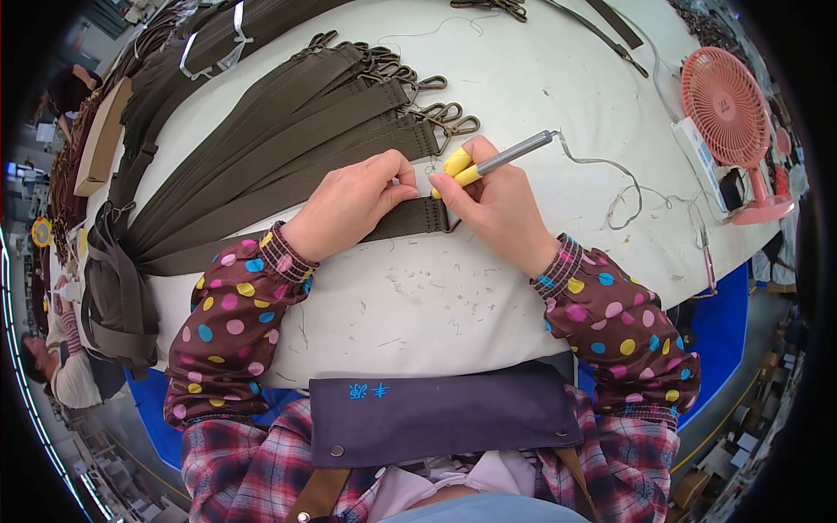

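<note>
My right hand (500, 202) grips a corded pen-shaped tool (516, 153) with a grey body and a yellow front part. Yellow covering also shows at the index finger. Its tip is at the stitched end of a dark olive webbing strap (410, 218); the exact contact is hidden by my fingers. Closed on the upper edge of that strap, near its end, is my left hand (353, 202). A metal loop (452, 226) sits at the strap's end. Beyond my hands, a fan of similar straps (305, 131) lies with metal snap hooks (446, 117) at their ends.
A pink fan (725, 109) stands at the right, beside a white box (700, 161). The tool's thin cable (602, 162) curls across the white table (523, 305), where thread scraps lie. More bundled straps (200, 44) fill the far left. A cardboard box (103, 139) stands beyond them.
</note>
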The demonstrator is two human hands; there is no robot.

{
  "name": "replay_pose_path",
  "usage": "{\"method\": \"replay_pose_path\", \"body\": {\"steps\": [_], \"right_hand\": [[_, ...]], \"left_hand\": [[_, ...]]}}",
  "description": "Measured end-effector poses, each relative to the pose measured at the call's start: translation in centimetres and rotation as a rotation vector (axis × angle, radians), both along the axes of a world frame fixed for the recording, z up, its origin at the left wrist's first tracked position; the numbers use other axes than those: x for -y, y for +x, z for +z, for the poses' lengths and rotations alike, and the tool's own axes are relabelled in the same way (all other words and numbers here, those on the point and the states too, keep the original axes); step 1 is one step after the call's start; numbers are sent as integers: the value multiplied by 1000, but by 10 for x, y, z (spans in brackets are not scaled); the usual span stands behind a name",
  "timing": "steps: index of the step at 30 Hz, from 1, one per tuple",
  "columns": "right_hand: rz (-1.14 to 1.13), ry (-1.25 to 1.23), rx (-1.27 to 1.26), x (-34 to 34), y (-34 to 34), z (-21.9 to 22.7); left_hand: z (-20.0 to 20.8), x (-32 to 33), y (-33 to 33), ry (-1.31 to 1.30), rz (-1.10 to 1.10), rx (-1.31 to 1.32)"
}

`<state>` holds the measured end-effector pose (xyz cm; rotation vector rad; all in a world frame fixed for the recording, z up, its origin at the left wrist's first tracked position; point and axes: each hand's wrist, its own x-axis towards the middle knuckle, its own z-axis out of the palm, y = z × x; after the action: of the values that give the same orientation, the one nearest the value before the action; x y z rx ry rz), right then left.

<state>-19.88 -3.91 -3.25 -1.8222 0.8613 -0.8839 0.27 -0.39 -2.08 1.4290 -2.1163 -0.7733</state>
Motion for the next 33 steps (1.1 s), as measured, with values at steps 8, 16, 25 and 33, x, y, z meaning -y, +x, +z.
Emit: {"method": "replay_pose_path", "body": {"steps": [8, 16, 25, 33], "right_hand": [[1, -22, -28, 1, 1, -1], [-3, -12, -47, 1, 0, 1], [-23, 22, 16, 1, -2, -1], [-70, 156, 341, -5, -12, 16]], "left_hand": [[0, 0, 0, -24, -2, 4], [0, -1, -2, -50, -19, 30], [16, -4, -2, -28, 101, 201], [29, -18, -5, -99, 17, 342]]}}
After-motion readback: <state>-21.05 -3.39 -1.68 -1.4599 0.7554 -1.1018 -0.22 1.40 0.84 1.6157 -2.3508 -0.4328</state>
